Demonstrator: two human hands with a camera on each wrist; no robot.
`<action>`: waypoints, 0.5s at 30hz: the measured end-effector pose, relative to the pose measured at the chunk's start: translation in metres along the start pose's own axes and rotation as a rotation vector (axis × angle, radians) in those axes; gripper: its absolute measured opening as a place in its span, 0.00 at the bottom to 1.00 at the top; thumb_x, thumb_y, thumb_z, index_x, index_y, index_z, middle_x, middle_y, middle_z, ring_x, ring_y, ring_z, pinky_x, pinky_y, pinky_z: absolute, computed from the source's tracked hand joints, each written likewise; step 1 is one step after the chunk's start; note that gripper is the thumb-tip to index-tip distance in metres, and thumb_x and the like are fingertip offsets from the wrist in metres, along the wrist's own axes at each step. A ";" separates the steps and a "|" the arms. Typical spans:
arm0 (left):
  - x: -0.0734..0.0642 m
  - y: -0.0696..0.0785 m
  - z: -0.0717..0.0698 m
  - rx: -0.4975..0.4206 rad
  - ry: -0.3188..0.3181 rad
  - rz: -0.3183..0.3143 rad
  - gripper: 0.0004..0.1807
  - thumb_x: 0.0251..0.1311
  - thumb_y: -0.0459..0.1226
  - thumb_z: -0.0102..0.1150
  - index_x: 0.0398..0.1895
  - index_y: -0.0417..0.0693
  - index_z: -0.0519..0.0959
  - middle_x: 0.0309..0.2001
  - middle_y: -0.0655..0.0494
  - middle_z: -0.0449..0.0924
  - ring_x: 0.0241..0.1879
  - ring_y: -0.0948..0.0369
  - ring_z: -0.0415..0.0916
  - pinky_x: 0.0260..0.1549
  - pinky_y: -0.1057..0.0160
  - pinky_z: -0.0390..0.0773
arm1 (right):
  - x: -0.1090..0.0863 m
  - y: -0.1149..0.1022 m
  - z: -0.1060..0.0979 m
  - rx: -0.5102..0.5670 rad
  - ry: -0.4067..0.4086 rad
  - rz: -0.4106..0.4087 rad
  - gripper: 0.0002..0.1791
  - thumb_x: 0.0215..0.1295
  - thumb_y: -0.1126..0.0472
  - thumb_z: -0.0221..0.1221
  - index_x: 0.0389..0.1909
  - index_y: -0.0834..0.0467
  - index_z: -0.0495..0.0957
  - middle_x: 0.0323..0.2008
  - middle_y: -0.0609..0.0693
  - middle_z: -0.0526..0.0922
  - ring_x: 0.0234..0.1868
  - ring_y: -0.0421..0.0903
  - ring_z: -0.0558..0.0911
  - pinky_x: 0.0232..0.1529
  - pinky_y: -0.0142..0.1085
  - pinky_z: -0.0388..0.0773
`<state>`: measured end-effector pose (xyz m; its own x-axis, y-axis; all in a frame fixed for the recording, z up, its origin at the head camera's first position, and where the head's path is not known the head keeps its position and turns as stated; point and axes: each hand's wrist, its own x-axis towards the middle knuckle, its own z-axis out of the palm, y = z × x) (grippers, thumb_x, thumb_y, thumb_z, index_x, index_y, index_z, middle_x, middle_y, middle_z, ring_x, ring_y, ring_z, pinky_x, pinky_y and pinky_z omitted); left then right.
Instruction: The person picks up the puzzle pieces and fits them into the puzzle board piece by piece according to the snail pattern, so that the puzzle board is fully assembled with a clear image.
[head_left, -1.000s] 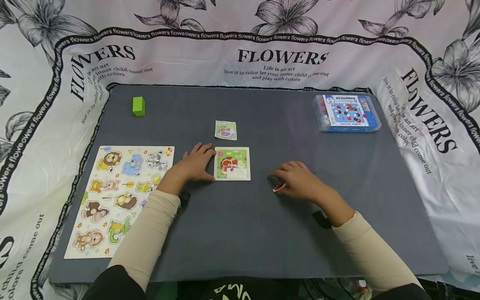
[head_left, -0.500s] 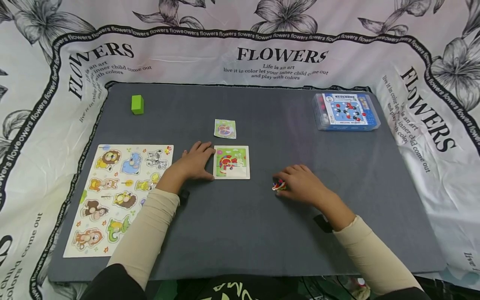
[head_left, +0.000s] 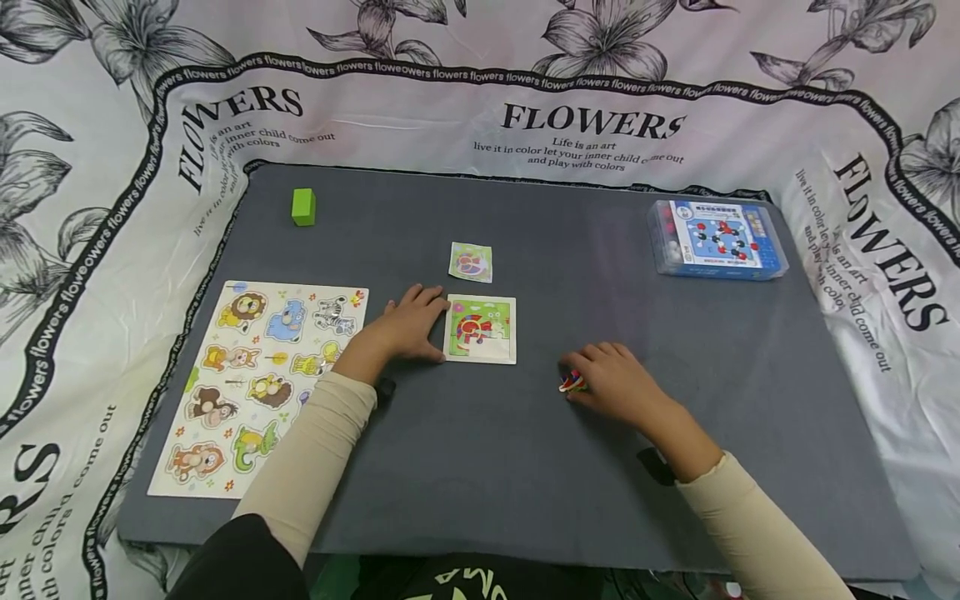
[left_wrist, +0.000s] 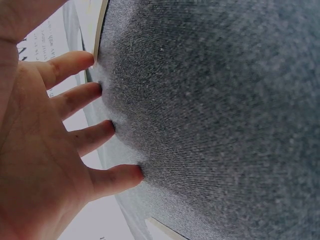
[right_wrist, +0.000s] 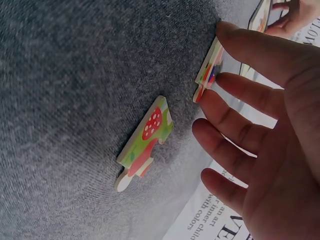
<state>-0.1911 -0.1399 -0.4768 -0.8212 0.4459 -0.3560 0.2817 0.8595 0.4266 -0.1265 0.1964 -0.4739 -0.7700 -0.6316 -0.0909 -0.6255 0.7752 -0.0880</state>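
Observation:
My left hand (head_left: 412, 325) lies with spread fingers along the left side of a small square jigsaw puzzle (head_left: 504, 333). In the left wrist view, one fingertip (left_wrist: 86, 59) is right at the puzzle's pale edge (left_wrist: 99, 35), and the others rest on the grey cloth. The puzzle has a green and red picture and a bare pale area at its lower right. To its right, my right hand (head_left: 611, 379) pinches a colourful puzzle piece (right_wrist: 212, 62) between thumb and fingers, low over the cloth. Beside that hand, another puzzle piece (right_wrist: 145, 142) with a spotted red shape lies flat.
Behind the puzzle lies a small picture card (head_left: 471, 262). A large animal board (head_left: 247, 392) is at the left, partly under my left forearm. A green block (head_left: 303, 207) stands at the back left, and a blue-and-clear plastic box (head_left: 717, 239) at the back right.
The right hand turns the puzzle piece in its fingers, showing more of its coloured face than a second ago. The left hand stays by the puzzle. The head view has shifted slightly.

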 end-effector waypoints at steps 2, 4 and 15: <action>0.000 -0.001 0.000 0.004 0.001 -0.001 0.48 0.48 0.48 0.74 0.72 0.47 0.62 0.77 0.46 0.46 0.76 0.42 0.38 0.63 0.28 0.48 | 0.001 0.000 0.001 0.007 0.001 -0.005 0.27 0.53 0.51 0.72 0.53 0.57 0.79 0.44 0.54 0.82 0.46 0.54 0.78 0.55 0.52 0.70; -0.001 -0.001 0.000 0.005 0.005 -0.004 0.48 0.48 0.48 0.74 0.72 0.47 0.62 0.77 0.46 0.46 0.76 0.42 0.38 0.63 0.28 0.48 | 0.002 0.000 0.002 0.013 0.002 -0.009 0.27 0.53 0.52 0.72 0.53 0.57 0.79 0.43 0.53 0.81 0.45 0.54 0.78 0.55 0.52 0.70; 0.000 0.000 0.000 0.011 -0.008 -0.007 0.48 0.49 0.49 0.73 0.72 0.48 0.61 0.77 0.47 0.46 0.76 0.43 0.37 0.64 0.29 0.48 | 0.002 -0.001 0.001 0.033 0.013 -0.025 0.27 0.52 0.54 0.72 0.53 0.56 0.79 0.43 0.53 0.81 0.46 0.55 0.78 0.55 0.53 0.70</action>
<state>-0.1910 -0.1400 -0.4772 -0.8193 0.4419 -0.3654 0.2818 0.8653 0.4145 -0.1273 0.1949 -0.4746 -0.7555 -0.6508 -0.0753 -0.6406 0.7580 -0.1229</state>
